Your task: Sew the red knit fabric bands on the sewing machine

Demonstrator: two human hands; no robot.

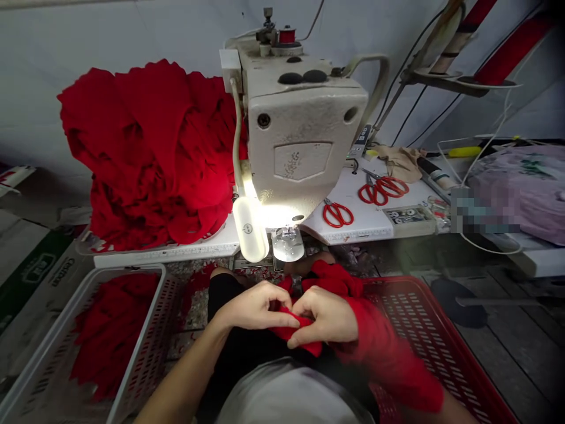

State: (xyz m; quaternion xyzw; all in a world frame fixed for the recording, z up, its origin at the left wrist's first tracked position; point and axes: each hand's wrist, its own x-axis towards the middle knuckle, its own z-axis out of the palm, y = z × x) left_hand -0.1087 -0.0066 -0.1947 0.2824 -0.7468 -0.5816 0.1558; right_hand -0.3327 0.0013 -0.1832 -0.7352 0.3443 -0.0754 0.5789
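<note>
Both my hands meet over my lap, in front of the sewing machine [304,126]. My left hand [260,306] pinches an edge of red fabric [304,335] between thumb and fingers. Close beside it, my right hand [329,318] grips the same cloth, thumb toward the left hand. More red fabric lies around my right wrist and forearm and bunches just behind the hands. Part of the cloth is hidden under my fingers. The lit lamp [251,229] and the presser foot area [288,241] are just beyond my hands.
A big heap of red fabric [154,153] sits left of the machine. A white basket [161,282] holding red pieces stands at left, a red basket [419,294] at right. Red-handled scissors [338,215] and a small parts tray [408,217] lie on the table; thread cones [507,53] stand behind.
</note>
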